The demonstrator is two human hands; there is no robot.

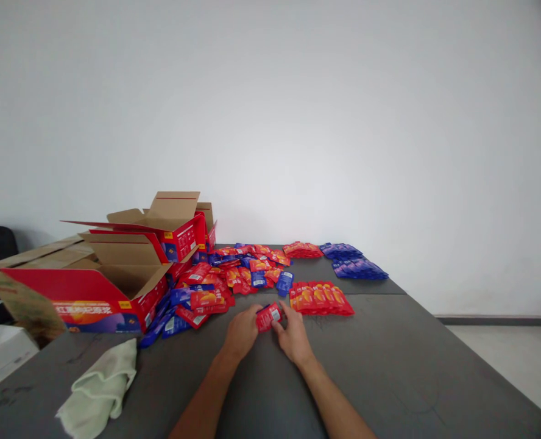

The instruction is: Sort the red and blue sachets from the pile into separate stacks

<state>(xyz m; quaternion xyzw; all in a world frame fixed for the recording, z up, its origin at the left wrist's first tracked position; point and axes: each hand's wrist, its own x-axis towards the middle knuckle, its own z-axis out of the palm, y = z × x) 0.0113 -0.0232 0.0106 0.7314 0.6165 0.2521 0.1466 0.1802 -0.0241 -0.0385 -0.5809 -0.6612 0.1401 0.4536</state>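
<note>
Just above the dark tabletop, a red sachet with a white label is held flat between my two hands. A dark blue edge shows behind its top. My left hand grips the sachet's left end, its fingers partly hidden. At the right end, the thumb and forefinger of my right hand close on the sachet's edge. Beyond my right hand lies a neat overlapping row of red sachets. A loose blue sachet lies just past my fingertips, at the edge of a mixed heap of red and blue sachets.
Open red cartons stand along the left, with brown cardboard beside them. A pale green cloth lies crumpled at the front left. Stacked blue sachets and another red stack sit at the back, near the wall.
</note>
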